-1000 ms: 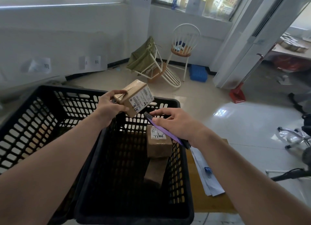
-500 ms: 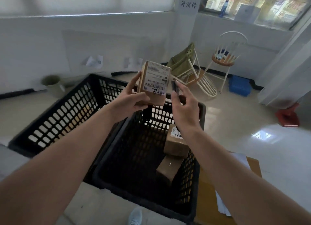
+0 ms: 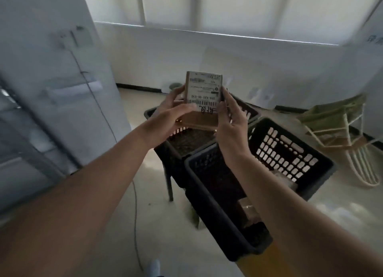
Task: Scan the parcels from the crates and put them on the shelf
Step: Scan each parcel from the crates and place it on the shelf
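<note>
Parcel (image 3: pixel 204 98) raised, turned upright — both hands (image 3: pixel 172 119) gripping sides.

Two black crates (image 3: pixel 290 164) block low right; open floor (image 3: pixel 145 193) lies leftward.

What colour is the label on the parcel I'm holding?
White with black print, on the brown parcel; head view.

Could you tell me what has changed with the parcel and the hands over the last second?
The right hand has joined the left hand on the parcel, now held upright, label facing the camera. The view swung left. The parcel stayed above the black crates.
</note>
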Action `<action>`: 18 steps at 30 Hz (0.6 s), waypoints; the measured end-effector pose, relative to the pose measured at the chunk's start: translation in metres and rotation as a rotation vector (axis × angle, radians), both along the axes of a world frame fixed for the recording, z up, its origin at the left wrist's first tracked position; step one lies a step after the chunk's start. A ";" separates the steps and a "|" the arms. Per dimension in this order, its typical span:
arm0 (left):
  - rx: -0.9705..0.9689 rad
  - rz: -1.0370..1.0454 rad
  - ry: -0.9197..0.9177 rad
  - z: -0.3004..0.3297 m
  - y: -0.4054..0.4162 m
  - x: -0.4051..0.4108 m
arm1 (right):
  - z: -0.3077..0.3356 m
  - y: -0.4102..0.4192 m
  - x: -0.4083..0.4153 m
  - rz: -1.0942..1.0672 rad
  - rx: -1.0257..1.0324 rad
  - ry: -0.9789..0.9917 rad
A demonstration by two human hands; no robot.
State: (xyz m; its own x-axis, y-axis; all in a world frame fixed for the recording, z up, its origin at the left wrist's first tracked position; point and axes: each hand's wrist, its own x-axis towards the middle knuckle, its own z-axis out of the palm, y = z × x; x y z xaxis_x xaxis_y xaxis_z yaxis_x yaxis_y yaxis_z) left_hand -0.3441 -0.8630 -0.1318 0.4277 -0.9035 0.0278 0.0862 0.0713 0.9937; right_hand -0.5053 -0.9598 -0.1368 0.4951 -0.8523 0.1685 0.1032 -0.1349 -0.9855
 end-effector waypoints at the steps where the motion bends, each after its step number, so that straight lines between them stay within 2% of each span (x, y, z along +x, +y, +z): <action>1: -0.010 0.086 -0.049 0.006 0.019 0.004 | 0.001 0.014 0.010 0.040 -0.005 -0.001; 8: -0.028 0.510 -0.264 0.025 0.167 0.045 | 0.016 0.132 0.083 0.275 -0.080 0.006; 13: -0.047 0.682 -0.356 0.034 0.290 0.077 | 0.025 0.239 0.136 0.402 -0.120 -0.002; 18: -0.059 0.781 -0.366 0.031 0.420 0.115 | 0.026 0.358 0.191 0.517 -0.055 -0.028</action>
State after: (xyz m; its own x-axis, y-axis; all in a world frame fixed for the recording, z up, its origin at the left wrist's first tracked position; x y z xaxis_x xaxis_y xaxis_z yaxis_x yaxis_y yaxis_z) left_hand -0.2288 -0.4429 -0.1010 0.8805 -0.3477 0.3222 -0.3333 0.0291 0.9424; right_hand -0.3142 -0.6014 -0.1112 0.8436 -0.4875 0.2250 0.1960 -0.1106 -0.9743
